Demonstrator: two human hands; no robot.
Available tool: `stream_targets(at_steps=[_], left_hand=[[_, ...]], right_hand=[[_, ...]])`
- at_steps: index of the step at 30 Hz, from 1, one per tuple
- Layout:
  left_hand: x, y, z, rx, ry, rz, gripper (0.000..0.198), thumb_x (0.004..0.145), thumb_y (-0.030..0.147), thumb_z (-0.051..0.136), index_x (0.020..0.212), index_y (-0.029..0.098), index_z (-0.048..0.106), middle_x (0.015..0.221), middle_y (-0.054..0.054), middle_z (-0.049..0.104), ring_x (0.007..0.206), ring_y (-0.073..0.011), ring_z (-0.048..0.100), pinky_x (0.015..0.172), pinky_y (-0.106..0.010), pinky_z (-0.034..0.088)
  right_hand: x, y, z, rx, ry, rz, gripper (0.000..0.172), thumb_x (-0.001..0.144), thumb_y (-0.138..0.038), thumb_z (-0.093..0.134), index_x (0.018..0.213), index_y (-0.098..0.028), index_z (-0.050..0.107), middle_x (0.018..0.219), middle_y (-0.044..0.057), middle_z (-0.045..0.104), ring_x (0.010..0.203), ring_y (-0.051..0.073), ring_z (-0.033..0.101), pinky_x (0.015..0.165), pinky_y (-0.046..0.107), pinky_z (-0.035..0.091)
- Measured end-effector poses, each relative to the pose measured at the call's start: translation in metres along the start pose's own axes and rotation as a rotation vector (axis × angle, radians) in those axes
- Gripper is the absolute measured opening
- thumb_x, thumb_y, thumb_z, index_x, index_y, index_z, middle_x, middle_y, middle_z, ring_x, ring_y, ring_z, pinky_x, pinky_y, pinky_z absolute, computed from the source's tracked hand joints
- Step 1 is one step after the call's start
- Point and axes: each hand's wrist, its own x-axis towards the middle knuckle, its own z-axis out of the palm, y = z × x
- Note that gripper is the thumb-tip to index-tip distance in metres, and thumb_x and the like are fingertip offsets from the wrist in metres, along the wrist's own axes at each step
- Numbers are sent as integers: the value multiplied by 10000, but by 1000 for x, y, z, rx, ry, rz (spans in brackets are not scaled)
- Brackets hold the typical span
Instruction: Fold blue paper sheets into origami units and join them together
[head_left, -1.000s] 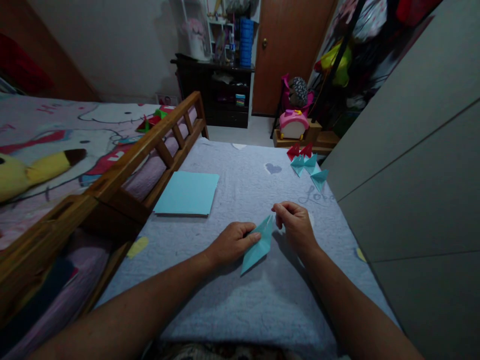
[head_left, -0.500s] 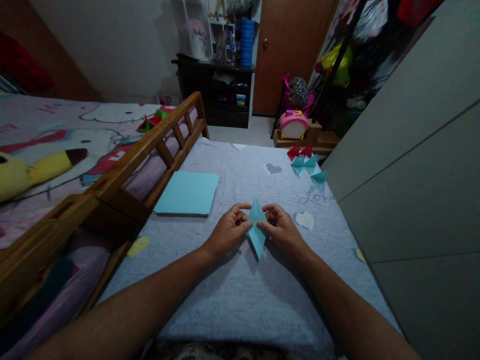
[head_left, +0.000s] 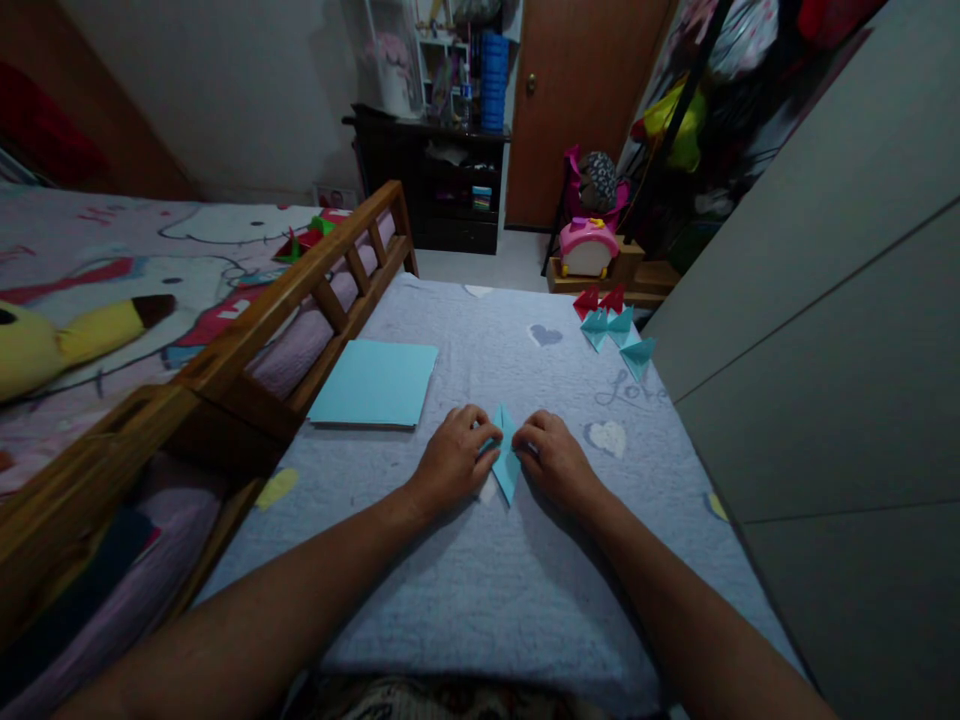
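A light-blue sheet of origami paper (head_left: 506, 465), folded into a narrow diamond, lies in the middle of the bed between my hands. My left hand (head_left: 459, 450) pinches its left side with thumb and fingers. From the other side, my right hand (head_left: 553, 455) has its fingers closed on the right edge. My fingertips cover both side corners of the diamond. To the left lies a stack of light-blue square paper (head_left: 375, 385). Several folded paper pieces stand at the far right, red ones (head_left: 598, 302) behind blue ones (head_left: 637, 357).
A wooden bed rail (head_left: 330, 300) runs along the left, with another bed and a yellow plush toy (head_left: 67, 340) beyond it. A pale cabinet wall (head_left: 840, 330) borders the right side. Past the far edge are a dark shelf (head_left: 450, 190) and a pink toy case (head_left: 588, 250).
The folded paper has gone down nearer the sheet and slightly left. My thumbs have moved off its middle, and my hands now grip its sides from above.
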Motion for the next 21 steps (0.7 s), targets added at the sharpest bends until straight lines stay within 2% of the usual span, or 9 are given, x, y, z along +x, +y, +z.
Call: stream_targets(at_steps=[4, 8, 15, 18, 21], left_hand=[[1, -6, -4, -27, -80, 88, 214, 884, 130, 560, 1018, 179, 719, 1009, -86, 677, 994, -261, 560, 916, -415, 472], [1, -8, -9, -62, -116, 97, 340, 767, 93, 556, 1065, 165, 703, 1047, -96, 675, 1013, -264, 569, 939, -418, 470], [3, -9, -18, -106, -198, 98, 407, 698, 198, 632, 1104, 182, 665, 1083, -88, 654, 1029, -274, 564, 953, -423, 463], [3, -10, -19, -155, -192, 101, 350, 743, 214, 656, 1092, 183, 657, 1071, -78, 659, 1025, -258, 569, 951, -410, 457], [5, -11, -13, -174, -146, 53, 152, 853, 252, 635, 987, 190, 671, 980, -60, 659, 977, -240, 577, 915, -398, 457]], right_hand=[[0, 3, -7, 7, -88, -77, 300, 844, -3, 531, 1019, -179, 699, 987, 78, 623, 962, 218, 543, 894, 353, 435], [0, 3, -14, 3, -153, -84, 361, 793, -7, 580, 1102, -160, 689, 1031, 88, 626, 987, 228, 541, 909, 364, 429], [4, 4, -19, 81, -177, -60, 195, 894, -111, 622, 1050, -173, 721, 1004, 80, 649, 974, 214, 573, 897, 353, 440], [5, 4, -14, 71, -135, -41, 152, 920, -121, 619, 999, -181, 734, 969, 70, 651, 959, 206, 581, 886, 345, 436], [7, 4, -7, 41, -74, -6, 126, 933, -136, 615, 900, -183, 728, 905, 57, 639, 914, 195, 577, 850, 328, 434]])
